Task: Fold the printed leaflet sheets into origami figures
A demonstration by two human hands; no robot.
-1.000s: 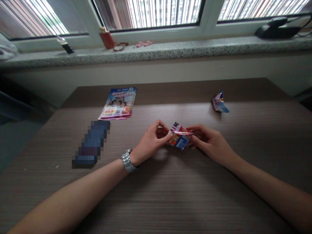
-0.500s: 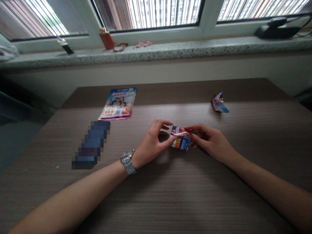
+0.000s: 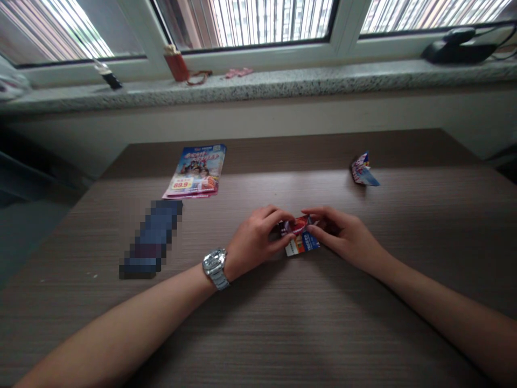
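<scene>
Between my hands is a small folded paper flyer point(image 3: 302, 243), printed in red, blue and white, just above or on the table. My left hand point(image 3: 262, 231), with a metal watch point(image 3: 216, 268) on its wrist, pinches the flyer's left side with the thumb in front and fingers behind. At the flyer's right side, my right hand point(image 3: 343, 231) grips the edge between thumb and forefinger. The fold's inner layers are partly hidden by my fingers.
A stack of printed flyers point(image 3: 197, 171) lies at the back left of the wooden table point(image 3: 258, 334). Nearer stands a pixelated dark blue oblong point(image 3: 153, 237). A folded paper piece point(image 3: 364, 171) is at the back right. Small items line the stone windowsill point(image 3: 302, 86).
My left hand has curled its fingers over the flyer's upper left part and turned slightly. The flyer has tilted and its folds sit differently. My right hand has shifted a little left.
</scene>
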